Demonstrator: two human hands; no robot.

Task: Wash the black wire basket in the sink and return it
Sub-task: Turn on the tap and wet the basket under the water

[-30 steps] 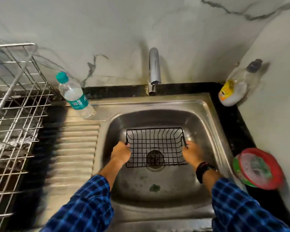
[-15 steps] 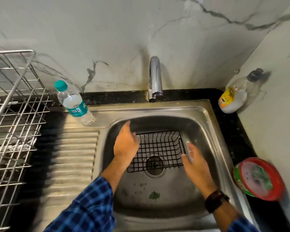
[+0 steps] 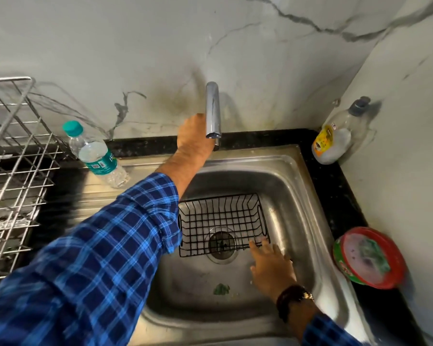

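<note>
Black basket sits on the sink floor, over the drain. Right hand — grip spread, fingers straight — touches its near right corner. Left hand is at the tap; its grip is hidden behind it, so I cannot tell its state.

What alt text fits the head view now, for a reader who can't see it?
A black wire basket sits over the drain in a steel sink. The left hand reaches to the tap, its fingers hidden, while the right hand touches the basket's near right corner with straight fingers. A water bottle stands left of the basin.
</note>
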